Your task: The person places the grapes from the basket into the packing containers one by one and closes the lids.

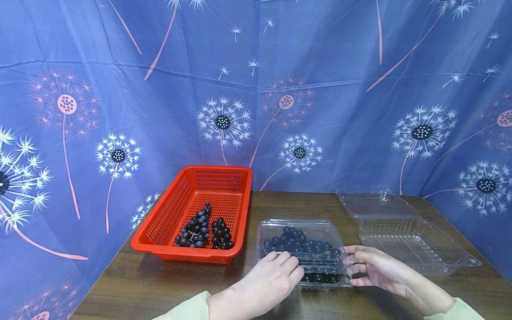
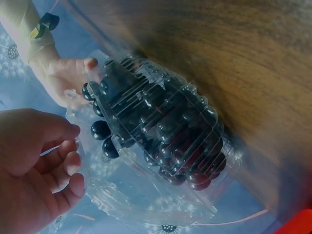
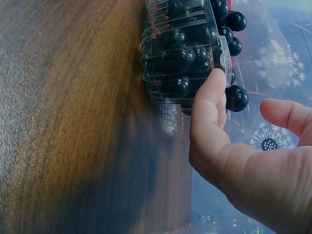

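Note:
A clear plastic clamshell container [image 1: 304,262] full of dark grapes [image 1: 318,278] sits on the table, its lid [image 1: 316,229] tilted down over the fruit with a gap at the front. My left hand [image 1: 272,275] pinches the lid's front edge with curled fingers; in the left wrist view the fingertips [image 2: 73,163] lie along that edge. At the container's right side is my right hand [image 1: 378,269], fingers extended and touching the plastic. In the right wrist view its thumb [image 3: 282,113] stands apart from the box. Several grapes [image 3: 237,98] bulge above the rim.
A red perforated basket [image 1: 138,242] stands on the left of the wooden table [image 1: 120,289], with two bunches of dark grapes [image 1: 196,231] inside. Another clear clamshell container [image 1: 404,244] lies unfolded at the right. Behind the table hangs a blue dandelion-print cloth [image 1: 344,133].

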